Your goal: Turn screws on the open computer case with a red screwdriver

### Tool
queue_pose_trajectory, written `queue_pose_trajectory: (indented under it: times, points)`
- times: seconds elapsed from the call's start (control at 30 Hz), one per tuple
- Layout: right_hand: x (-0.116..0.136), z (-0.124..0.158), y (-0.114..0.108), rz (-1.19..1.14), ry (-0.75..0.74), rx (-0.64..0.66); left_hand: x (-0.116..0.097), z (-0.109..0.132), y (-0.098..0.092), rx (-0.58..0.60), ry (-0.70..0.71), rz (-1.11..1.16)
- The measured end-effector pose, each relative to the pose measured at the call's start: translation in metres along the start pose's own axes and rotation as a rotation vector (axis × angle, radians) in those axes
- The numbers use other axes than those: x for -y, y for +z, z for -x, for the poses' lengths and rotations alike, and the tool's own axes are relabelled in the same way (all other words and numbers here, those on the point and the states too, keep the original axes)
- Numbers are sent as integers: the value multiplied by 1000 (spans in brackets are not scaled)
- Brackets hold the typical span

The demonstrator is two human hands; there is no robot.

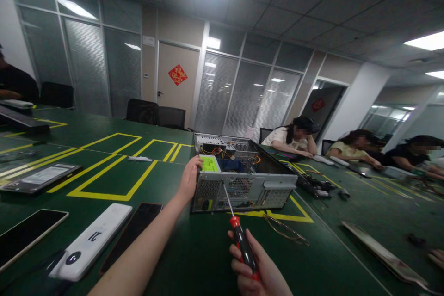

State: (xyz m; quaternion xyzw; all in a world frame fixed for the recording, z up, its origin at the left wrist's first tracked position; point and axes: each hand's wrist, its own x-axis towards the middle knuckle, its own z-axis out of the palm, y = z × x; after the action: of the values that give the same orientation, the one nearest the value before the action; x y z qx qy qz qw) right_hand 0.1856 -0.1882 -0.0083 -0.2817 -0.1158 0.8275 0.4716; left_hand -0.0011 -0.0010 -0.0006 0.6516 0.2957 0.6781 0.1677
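Note:
An open grey computer case (243,180) lies on the green table (194,249), its inside showing coloured wires and a power supply with a green label (210,164). My left hand (190,179) grips the case's near left corner, fingers curled over its top edge. My right hand (258,270) is closed round the red-and-black handle of a screwdriver (239,236). The screwdriver's shaft points up and away, and its tip touches the rear panel of the case.
A white power bank (92,240) and dark phones (27,233) lie at the near left. A tablet (40,178) sits farther left. A loose metal side panel (385,254) lies at the right. Three people sit along the table's far right. Yellow tape marks the tabletop.

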Motion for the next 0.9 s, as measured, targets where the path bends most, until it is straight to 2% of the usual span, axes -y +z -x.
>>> queue_pose_trajectory:
  times: [0.13,0.27,0.33,0.53,0.63,0.8,0.9]
  points:
    - [1,2,-1,26,14,21,0,0,0,6,-11,-1]
    - [0,3,1,65,7,-112,0,0,0,8,-10,2]
    - [0,3,4,85,12,-137,0,0,0,6,-5,4]
    - [3,4,5,-7,9,13,1,0,0,4,-6,6]
    - [3,6,5,30,9,53,1,0,0,5,-4,3]
    - [3,6,5,25,-27,-130,2,0,0,7,-6,3]
    - [5,4,3,21,9,-106,2,0,0,7,1,7]
